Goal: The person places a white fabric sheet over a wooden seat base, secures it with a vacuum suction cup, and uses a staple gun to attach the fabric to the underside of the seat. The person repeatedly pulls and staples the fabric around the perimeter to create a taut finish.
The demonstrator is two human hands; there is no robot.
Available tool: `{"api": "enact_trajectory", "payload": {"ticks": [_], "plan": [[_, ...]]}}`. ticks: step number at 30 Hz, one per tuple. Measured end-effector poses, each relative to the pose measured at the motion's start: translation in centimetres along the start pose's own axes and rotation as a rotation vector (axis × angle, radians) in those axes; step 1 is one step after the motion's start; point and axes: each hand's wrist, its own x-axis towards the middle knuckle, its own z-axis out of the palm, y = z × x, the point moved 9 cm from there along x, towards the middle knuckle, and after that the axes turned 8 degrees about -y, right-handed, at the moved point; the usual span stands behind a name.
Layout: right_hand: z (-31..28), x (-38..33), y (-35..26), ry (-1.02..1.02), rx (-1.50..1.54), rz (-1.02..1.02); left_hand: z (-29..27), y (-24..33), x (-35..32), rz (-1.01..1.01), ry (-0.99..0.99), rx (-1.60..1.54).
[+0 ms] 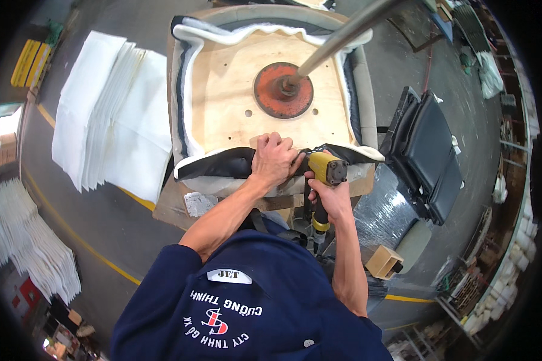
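Note:
A plywood seat panel [217,90] lies on a padded stand, with white padding [190,102] and black leather-like upholstery cover [220,163] around its edges. At the near edge, my left hand [274,159] is closed on the cover, which is folded over onto the wood, the fingertips pressing on the panel. My right hand [334,198] grips a yellow and black air staple gun [328,168]. The gun's nose meets the folded cover just right of my left fingers; the exact contact spot is hidden. A red round pressing disc [268,102] sits on the panel's middle.
A metal rod [349,36] slants from the disc to the upper right. White sheets [102,114] are stacked at left, with more white sheets [36,240] farther below. Black upholstery covers [427,156] lie piled at right, near a small wooden box [382,263].

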Motion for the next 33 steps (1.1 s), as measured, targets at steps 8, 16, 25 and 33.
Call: {"api": "enact_trajectory", "payload": {"ticks": [8, 16, 25, 33], "plan": [[0.1, 1.0, -1.4, 0.013, -0.141, 0.042, -0.3, 0.3, 0.3, -0.017, 0.072, -0.018], [-2.5, -1.2, 1.4, 0.040, -0.034, -0.056, -0.8, -0.5, -1.0, 0.190, -0.142, -0.225], [-1.8, -0.9, 0.9, -0.007, 0.050, -0.088, -0.3, 0.1, -0.2, 0.063, -0.063, -0.008], [-0.1, 0.2, -0.3, -0.027, -0.057, 0.019, -0.3, -0.2, -0.1, 0.011, 0.008, 0.001]]}}
